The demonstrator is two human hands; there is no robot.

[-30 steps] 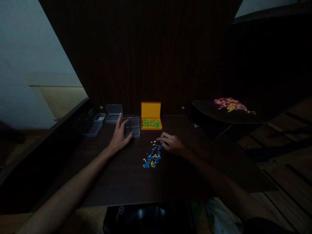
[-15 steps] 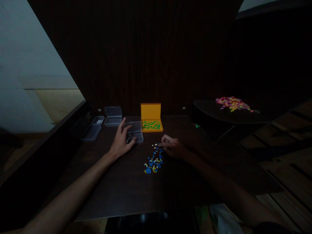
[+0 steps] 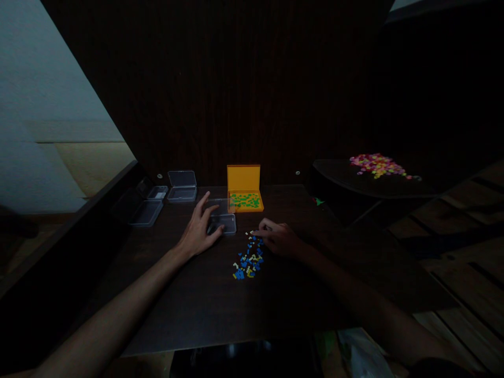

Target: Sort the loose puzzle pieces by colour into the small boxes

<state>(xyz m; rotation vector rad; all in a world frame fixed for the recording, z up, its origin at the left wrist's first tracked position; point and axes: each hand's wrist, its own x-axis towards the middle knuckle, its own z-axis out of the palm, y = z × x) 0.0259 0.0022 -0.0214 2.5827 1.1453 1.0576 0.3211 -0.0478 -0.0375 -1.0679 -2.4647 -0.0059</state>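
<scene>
the left hand [image 3: 199, 231] reaches forward from a long bare forearm toward the middle of the table [image 3: 189, 294], palm down, fingers spread wide and laid flat on an open clear box [image 3: 226, 223], with the thumb at the box's near side; it presses on the box rather than closing around it. the right hand [image 3: 279, 239] comes in from the right edge, knuckles up, fingers curled narrow with the tips drawn together at the far end of a loose pile of small pieces [image 3: 248, 257], blue, yellow and white, which lies at the middle of the table just in front of the clear box; whether a piece is pinched between the tips is too dark to tell. counted, there are two hands, one pile on this table, and four clear boxes: the one under the left hand, an open one [image 3: 181, 185] near the far edge, a small one [image 3: 158, 192] just left of it, and a larger one [image 3: 145, 212] toward the far left corner. one yellow box [image 3: 244, 178] stands open at the far edge, green pieces in its tray, touching the first clear box's lid. one lone green piece [image 3: 317, 201] lies by the far right corner. a second pile [image 3: 376, 165], pink and yellow, sits on a side shelf [image 3: 338, 181] beyond the right edge.
</scene>
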